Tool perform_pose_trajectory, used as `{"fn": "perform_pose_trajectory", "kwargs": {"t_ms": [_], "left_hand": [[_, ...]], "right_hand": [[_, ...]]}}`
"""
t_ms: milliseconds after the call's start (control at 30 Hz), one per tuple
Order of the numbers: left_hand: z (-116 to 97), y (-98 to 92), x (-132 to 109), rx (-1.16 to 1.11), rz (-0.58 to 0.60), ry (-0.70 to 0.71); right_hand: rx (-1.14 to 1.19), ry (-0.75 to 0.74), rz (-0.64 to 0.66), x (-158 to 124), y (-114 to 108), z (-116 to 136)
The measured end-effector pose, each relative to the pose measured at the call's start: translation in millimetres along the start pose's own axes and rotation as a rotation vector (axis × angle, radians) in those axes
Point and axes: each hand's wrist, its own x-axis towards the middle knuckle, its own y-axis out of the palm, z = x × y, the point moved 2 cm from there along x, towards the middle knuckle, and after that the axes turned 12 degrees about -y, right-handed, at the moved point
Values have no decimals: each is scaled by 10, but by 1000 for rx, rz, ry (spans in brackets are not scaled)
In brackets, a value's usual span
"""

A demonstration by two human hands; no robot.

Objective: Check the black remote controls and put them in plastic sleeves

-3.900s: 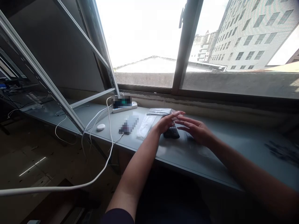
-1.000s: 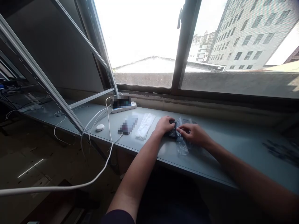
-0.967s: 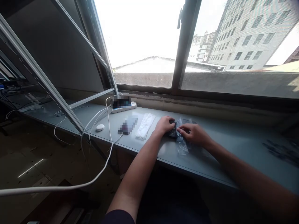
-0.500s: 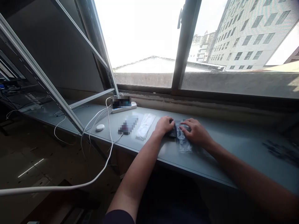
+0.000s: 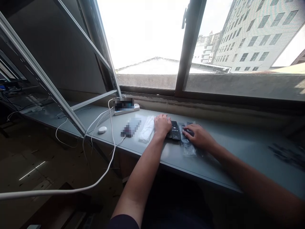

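A black remote control [image 5: 175, 131] with rows of small buttons lies on the grey table between my hands. To its left, my left hand [image 5: 162, 125] is palm down, its fingers bent over a second dark remote [image 5: 169, 135] that shows only in part. My right hand [image 5: 195, 134] rests on clear plastic bags [image 5: 189, 150] right of the remotes, thumb and forefinger apart with a dark gap between them. A white plastic sleeve [image 5: 146, 130] lies just left of my left hand.
Farther left are a blurred-out phone-like item [image 5: 131, 127] on a cable, a round white object [image 5: 102, 130] and a power strip [image 5: 126, 110]. White cables [image 5: 111, 152] hang over the table edge by a metal frame [image 5: 54, 95]. Dark items [image 5: 287, 156] lie far right.
My left hand has shifted left, uncovering the black remote. My right hand's fingers have come down flatter onto the plastic bags.
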Motion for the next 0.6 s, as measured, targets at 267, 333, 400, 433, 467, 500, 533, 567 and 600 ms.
{"fn": "perform_pose_trajectory", "kwargs": {"t_ms": [267, 333, 400, 433, 467, 500, 533, 567, 600], "left_hand": [[81, 58, 23, 113, 157, -213], [89, 74, 31, 133, 149, -211], [96, 82, 36, 155, 142, -208], [98, 82, 38, 161, 137, -207], [100, 81, 39, 163, 132, -207], [101, 80, 38, 164, 128, -207], [102, 78, 36, 166, 126, -205], [101, 76, 32, 167, 121, -203], [101, 74, 26, 167, 114, -201]], "right_hand": [[3, -7, 6, -4, -2, -12], [4, -9, 5, -3, 2, -21], [4, -9, 4, -3, 2, -28], [4, -10, 4, -2, 0, -29], [3, -11, 4, -1, -2, -30], [3, -12, 4, -1, -4, -28], [2, -12, 3, -1, -6, -26], [2, -12, 3, -1, -7, -23], [3, -14, 2, -1, -7, -20]]}}
